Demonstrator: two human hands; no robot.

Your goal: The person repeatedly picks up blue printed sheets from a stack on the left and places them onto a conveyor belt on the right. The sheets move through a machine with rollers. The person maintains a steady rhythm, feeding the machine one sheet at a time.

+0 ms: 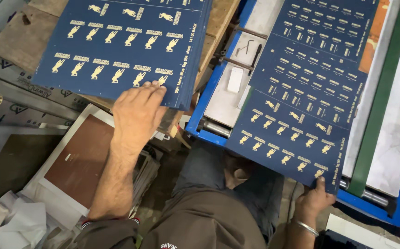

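Observation:
My left hand [137, 113] lies flat, fingers spread, on the near edge of a stack of navy blue printed sheets [117, 41] with rows of gold figures, resting on a wooden board. My right hand [315, 200] pinches the near corner of another navy blue sheet [301, 92] with the same gold figures and small gold labels. That sheet lies tilted over a blue-framed machine bed [207, 113], its near end hanging past the frame.
A white block [235, 79] and metal hex keys [248, 48] lie on the machine's grey plate. A green strip [379, 101] runs along the right side. Brown card on white sheets [80, 159] and crumpled paper [15, 226] lie at lower left.

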